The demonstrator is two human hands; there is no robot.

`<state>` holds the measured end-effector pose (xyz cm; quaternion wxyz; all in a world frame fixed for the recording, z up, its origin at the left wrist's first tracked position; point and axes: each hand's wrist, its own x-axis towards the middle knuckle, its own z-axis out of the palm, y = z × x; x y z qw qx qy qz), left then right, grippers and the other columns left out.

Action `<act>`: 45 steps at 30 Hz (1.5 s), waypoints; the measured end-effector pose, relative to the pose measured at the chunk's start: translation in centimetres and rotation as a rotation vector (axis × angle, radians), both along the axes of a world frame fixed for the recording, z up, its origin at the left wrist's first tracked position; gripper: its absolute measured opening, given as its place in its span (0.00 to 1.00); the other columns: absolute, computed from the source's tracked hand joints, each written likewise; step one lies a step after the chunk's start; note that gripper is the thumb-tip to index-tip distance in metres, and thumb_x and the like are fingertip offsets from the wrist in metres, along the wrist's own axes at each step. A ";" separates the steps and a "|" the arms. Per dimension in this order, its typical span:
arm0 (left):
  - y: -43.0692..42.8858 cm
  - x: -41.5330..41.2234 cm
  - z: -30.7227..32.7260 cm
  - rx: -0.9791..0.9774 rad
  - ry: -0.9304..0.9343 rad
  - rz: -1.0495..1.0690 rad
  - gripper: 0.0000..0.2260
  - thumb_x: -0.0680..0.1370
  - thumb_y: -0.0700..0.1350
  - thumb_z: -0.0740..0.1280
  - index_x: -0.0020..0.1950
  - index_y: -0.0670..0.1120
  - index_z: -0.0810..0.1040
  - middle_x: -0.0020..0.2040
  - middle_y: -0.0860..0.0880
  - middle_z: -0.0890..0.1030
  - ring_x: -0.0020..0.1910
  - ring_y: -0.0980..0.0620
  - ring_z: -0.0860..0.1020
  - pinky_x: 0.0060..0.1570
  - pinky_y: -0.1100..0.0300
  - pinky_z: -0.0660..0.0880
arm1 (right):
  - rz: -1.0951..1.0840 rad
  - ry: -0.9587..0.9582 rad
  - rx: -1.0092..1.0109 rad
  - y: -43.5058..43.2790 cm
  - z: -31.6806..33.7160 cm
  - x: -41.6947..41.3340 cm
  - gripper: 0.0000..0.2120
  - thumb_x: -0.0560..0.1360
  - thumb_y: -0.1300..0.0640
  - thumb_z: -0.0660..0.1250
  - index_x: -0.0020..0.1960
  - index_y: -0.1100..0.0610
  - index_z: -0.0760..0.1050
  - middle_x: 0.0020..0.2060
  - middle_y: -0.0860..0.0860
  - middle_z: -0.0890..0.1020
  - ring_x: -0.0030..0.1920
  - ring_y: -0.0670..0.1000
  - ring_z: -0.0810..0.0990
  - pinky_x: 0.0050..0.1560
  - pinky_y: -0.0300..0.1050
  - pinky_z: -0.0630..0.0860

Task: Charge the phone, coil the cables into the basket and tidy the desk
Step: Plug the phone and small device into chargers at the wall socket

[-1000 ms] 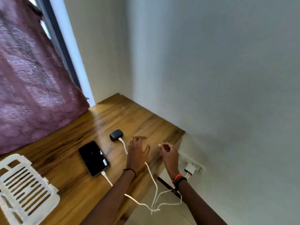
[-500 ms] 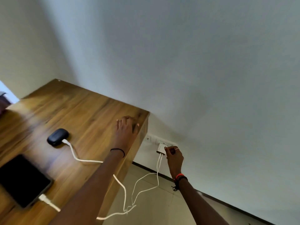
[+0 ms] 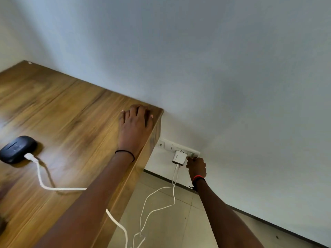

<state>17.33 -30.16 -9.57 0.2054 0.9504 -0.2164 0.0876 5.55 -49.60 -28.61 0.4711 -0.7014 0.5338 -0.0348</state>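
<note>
While the pale wall (image 3: 232, 68) fills 12 to 3 o'clock and the wooden bench (image 3: 62, 113) takes 9 o'clock, the step in hand reads as the charging one: getting power on at the socket. Phone and basket are both out of frame, so can't confirm the phone is hooked up. Tiled floor (image 3: 170, 226) sits at 6 o'clock. Left grip (image 3: 135, 124) lies flat on the bench's far right corner, fingers straight, holding nothing, probably bracing the lean. Right grip (image 3: 196, 167) is down at 5 o'clock by the wall, fingertips at the right edge of the plugged-in white adapter (image 3: 179, 157); cannot tell if it pinches the adapter or presses the switch beside it. White cables (image 3: 68, 189) run from the adapter, sag to the floor, and one climbs the bench edge to the black earbud case (image 3: 18, 149) at 8 o'clock. Socket strip (image 3: 164, 144) is partly behind the bench edge. Next move likely needs a firm press, then a check on the phone. In the way: the left forearm lies over the cable, and slack bunches at 6 o'clock, so coiling waits.
</note>
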 end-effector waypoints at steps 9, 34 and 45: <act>0.0 0.0 0.1 -0.004 -0.007 -0.003 0.16 0.80 0.54 0.53 0.60 0.47 0.70 0.61 0.44 0.73 0.62 0.44 0.72 0.72 0.46 0.58 | 0.018 0.042 -0.010 -0.2 0.2 0.0 0.14 0.75 0.49 0.63 0.43 0.58 0.79 0.30 0.48 0.82 0.38 0.53 0.81 0.39 0.43 0.72; 5.8 -2.5 7.9 -0.349 0.003 0.156 0.13 0.78 0.47 0.61 0.62 0.46 0.71 0.61 0.46 0.71 0.61 0.46 0.71 0.65 0.49 0.66 | 0.208 -0.408 -0.073 8.8 19.7 -0.7 0.18 0.74 0.46 0.67 0.31 0.55 0.79 0.24 0.50 0.81 0.23 0.45 0.75 0.33 0.43 0.74; 19.1 -7.7 9.3 -0.593 -0.120 0.507 0.11 0.75 0.38 0.67 0.57 0.41 0.75 0.60 0.41 0.72 0.61 0.43 0.71 0.62 0.56 0.66 | 0.646 -0.565 -0.111 21.9 28.4 0.5 0.17 0.74 0.43 0.65 0.37 0.56 0.78 0.28 0.50 0.81 0.28 0.43 0.78 0.33 0.40 0.74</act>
